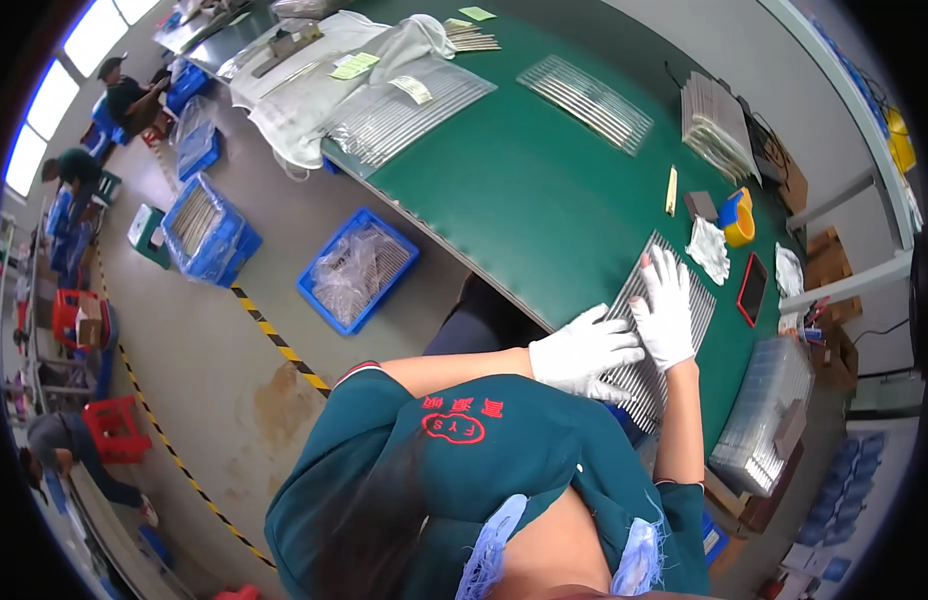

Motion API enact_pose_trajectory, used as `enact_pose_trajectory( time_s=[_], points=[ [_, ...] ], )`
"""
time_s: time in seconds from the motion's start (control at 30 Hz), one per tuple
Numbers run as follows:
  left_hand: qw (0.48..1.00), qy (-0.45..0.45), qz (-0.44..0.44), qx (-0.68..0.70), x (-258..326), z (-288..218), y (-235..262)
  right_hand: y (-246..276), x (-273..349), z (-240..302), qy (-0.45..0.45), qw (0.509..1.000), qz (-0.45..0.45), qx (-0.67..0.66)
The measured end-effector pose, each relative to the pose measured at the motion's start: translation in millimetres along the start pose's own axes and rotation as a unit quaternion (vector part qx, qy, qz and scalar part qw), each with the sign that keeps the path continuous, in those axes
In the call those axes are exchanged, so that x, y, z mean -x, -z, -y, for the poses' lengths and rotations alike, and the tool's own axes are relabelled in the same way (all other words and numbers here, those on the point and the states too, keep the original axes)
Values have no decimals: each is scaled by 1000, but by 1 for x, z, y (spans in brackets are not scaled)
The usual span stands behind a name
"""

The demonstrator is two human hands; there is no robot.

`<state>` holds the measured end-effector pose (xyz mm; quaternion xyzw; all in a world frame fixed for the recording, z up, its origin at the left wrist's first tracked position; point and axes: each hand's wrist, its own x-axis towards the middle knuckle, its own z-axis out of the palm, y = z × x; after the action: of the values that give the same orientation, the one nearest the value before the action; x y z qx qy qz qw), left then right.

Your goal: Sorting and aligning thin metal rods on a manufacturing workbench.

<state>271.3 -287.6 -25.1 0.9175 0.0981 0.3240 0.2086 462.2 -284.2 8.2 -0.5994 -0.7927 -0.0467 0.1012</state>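
From my remote station I record a flat row of slim, silvery-grey parallel rods (702, 310) lying at the near edge of the green-topped worktable (544, 220), beneath both hands. I cannot tell whether the rods are loose or seated in a tray.

The white-gloved left hand (589, 352) rests at the row's left side, fingers spread and released, pointing across it. The white-gloved right hand (664, 318) lies over the row, fingers extended and unclenched; bare skin shows at two of its tips. I find neither hand grasping.

Right of the row I note a crumpled white glove (709, 252), a blue-and-yellow tape dispenser (740, 218) and a red-edged, dark-faced flat rectangular object (752, 290). Farther across the table lies a clear ribbed plastic tray (586, 104) containing pale rods.
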Motion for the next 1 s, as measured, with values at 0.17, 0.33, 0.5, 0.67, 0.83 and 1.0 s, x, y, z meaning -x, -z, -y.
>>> enact_pose_trajectory(
  time_s=[0.17,0.33,0.5,0.67,0.83,1.0],
  points=[
    [923,184,-327,-82,63,42,99,-30,-61,29,65,997,27,8],
    [763,381,-443,-279,169,130,194,-51,-92,58,117,992,53,-11],
    [818,289,-244,-433,186,206,242,-60,-96,75,133,989,63,30],
    [784,398,-151,-452,158,263,257,-59,-96,77,129,989,78,16],
    [695,604,-97,-377,112,245,275,-60,-94,75,122,990,67,18],
    [696,559,-135,-430,125,256,260,-58,-96,79,127,989,71,11]
  ],
)
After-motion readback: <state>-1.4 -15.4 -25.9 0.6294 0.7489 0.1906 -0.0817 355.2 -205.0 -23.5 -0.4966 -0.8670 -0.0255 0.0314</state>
